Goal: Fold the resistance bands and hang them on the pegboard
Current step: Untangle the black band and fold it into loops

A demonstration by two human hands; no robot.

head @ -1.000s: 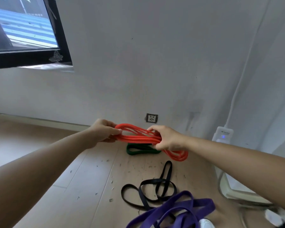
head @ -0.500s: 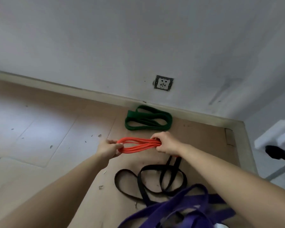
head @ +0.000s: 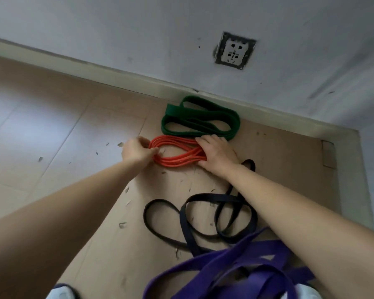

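low down, left hand (head: 136,151) and right hand (head: 216,155) each clasp one end of the folded orange band (head: 175,161).

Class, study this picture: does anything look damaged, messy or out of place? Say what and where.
The wall socket sits in a rough, chipped cut-out. Small scraps litter the floor. The black band and purple band lie tangled, unlike the folded green band and orange band.

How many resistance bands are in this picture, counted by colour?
Green flat rubber band: 1
Orange-red thin rubber band: 1
Black loose rubber band: 1, as far as the tangle shows
Purple wide rubber band: 1, partly out of frame
Total: 4
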